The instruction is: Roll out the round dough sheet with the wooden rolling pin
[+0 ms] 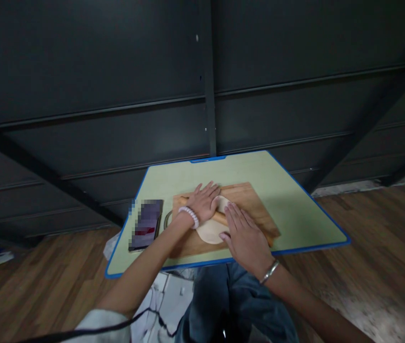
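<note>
Wears a pale beaded bracelet (193,216) on the left wrist, a silvery bangle (269,271) on the right, blue trousers (211,297) and a light left sleeve (104,318).

Indoor room of unclear kind, dark panelled wall (98,57), wood-look floor (377,228)

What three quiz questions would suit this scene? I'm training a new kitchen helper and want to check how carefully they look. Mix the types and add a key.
1. Multiple choice: what lies directly under the rolling pin?
A) a folded cloth
B) a pale flat round, apparently dough
C) a bowl
2. True or false: the phone lies on the green tabletop, off the wooden board.
3. Fill the gap: the metal bangle is on the wrist of the person's ____.

Key: 1 B; 2 true; 3 right hand
</note>
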`<control>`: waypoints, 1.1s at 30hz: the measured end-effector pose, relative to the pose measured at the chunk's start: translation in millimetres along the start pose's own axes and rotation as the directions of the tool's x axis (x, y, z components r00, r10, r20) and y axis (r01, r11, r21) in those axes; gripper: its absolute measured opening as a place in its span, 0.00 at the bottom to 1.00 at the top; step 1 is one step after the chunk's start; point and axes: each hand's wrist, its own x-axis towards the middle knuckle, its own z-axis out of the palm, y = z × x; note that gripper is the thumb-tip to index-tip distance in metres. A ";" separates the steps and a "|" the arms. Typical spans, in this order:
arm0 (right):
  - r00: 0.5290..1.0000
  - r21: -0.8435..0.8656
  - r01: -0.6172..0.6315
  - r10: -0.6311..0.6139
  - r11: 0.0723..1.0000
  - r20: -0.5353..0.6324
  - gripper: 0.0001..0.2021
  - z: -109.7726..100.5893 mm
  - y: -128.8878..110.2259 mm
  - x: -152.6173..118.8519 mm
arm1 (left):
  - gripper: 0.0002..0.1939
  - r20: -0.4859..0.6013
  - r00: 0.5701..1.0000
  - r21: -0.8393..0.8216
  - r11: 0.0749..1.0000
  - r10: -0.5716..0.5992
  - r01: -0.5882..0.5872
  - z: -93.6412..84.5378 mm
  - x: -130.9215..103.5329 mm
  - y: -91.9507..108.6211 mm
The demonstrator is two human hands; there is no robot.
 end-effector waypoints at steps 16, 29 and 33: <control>0.993 -0.053 -0.067 0.071 0.996 0.092 0.27 11.6 65.0 45.0 | 0.18 -0.150 0.982 -0.032 0.992 0.118 -0.124 1.6 88.1 3.0; 0.995 -0.001 -0.054 0.054 0.999 0.085 0.21 0.3 50.3 41.8 | 0.21 -0.107 0.984 -0.108 0.983 0.140 -0.151 -1.0 72.2 1.8; 0.995 -0.033 -0.075 0.077 0.997 0.062 0.21 -5.0 25.2 29.3 | 0.24 -0.015 0.990 -0.125 0.982 0.141 -0.142 -2.6 48.1 1.6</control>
